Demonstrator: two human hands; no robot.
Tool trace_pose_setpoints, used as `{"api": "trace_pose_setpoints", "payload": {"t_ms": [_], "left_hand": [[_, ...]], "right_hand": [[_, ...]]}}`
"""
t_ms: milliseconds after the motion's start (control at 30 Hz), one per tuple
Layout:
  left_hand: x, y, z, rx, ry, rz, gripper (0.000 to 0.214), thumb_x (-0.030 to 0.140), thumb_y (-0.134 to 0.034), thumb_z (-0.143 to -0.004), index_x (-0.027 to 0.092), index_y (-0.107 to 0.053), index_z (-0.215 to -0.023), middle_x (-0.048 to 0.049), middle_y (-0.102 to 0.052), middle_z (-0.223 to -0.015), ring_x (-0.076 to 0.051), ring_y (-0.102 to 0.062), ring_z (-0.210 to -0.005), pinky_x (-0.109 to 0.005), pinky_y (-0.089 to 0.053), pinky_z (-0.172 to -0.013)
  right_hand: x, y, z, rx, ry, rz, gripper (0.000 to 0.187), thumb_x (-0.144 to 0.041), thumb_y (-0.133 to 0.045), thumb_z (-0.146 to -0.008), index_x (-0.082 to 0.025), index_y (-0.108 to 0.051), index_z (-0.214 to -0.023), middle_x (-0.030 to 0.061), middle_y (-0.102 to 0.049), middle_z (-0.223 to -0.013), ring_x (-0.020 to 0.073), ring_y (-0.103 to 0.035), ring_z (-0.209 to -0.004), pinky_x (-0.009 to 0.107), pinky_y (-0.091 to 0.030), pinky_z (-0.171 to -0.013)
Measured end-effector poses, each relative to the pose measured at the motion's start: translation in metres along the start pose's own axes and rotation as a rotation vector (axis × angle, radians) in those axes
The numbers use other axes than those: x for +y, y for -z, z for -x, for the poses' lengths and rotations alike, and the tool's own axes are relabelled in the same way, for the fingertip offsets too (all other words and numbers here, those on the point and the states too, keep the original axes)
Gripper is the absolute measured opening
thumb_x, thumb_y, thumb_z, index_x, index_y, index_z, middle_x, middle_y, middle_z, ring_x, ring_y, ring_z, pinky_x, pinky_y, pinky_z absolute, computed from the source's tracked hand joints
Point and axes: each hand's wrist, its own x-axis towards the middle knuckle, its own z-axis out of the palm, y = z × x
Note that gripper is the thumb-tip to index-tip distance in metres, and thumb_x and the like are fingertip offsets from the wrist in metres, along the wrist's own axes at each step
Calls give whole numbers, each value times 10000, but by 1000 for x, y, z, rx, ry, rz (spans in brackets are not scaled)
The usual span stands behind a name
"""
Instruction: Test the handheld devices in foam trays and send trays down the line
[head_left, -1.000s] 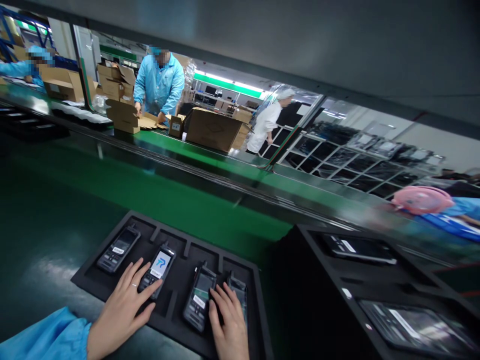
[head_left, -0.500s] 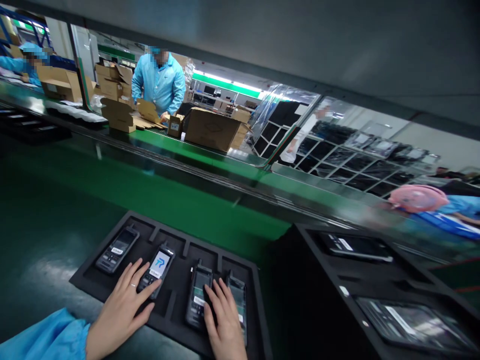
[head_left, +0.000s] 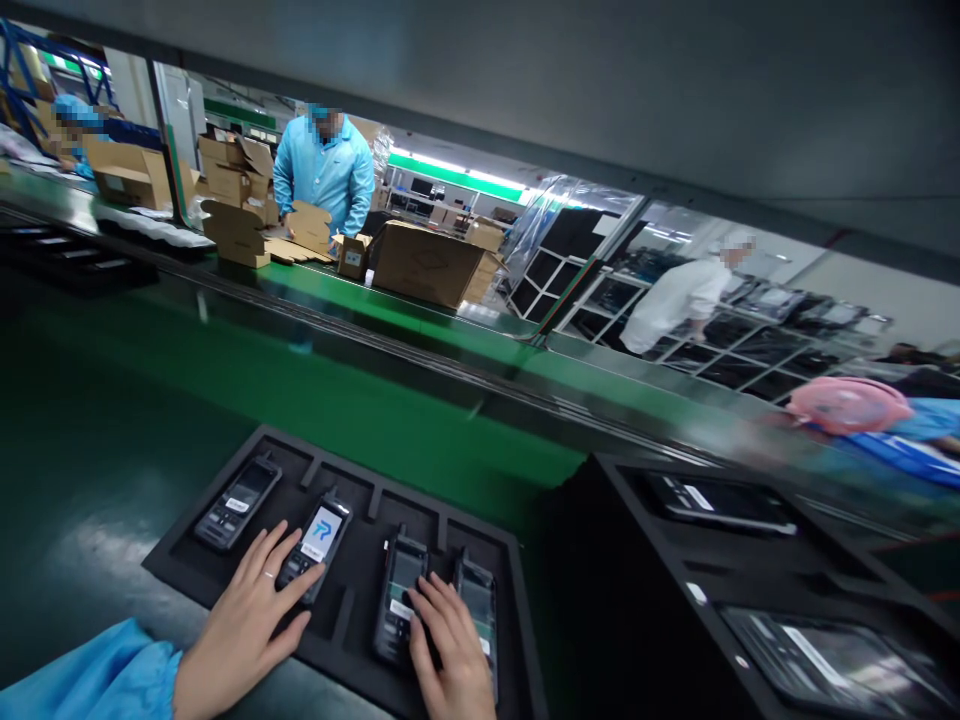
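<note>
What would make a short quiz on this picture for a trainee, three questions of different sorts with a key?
1. Count: how many phones lie in the tray below the left hand and right hand?
2. True or false: the phone with the blue logo is nearer the left hand than the right hand.
3. Multiple choice: what colour is the sleeve on the person's left arm?
A) white
B) blue
C) pink

Key: 1. Four. 2. True. 3. B.
</note>
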Motion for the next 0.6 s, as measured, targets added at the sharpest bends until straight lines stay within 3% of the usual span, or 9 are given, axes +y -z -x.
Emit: {"api": "trace_pose_setpoints", "payload": {"t_ms": [600], "left_hand": [[2, 3, 0, -19, -5, -23, 577, 319, -566, -860, 361, -424, -1418, -69, -423, -1474, -312, -360, -1389, -531, -495, -1024]], "right_hand": [[-1, 0, -1, 1, -7, -11, 246, -257, -474, -910, -252, -681, -1044, 48, -741, -1056, 262, -721, -966, 458, -643, -749]]}}
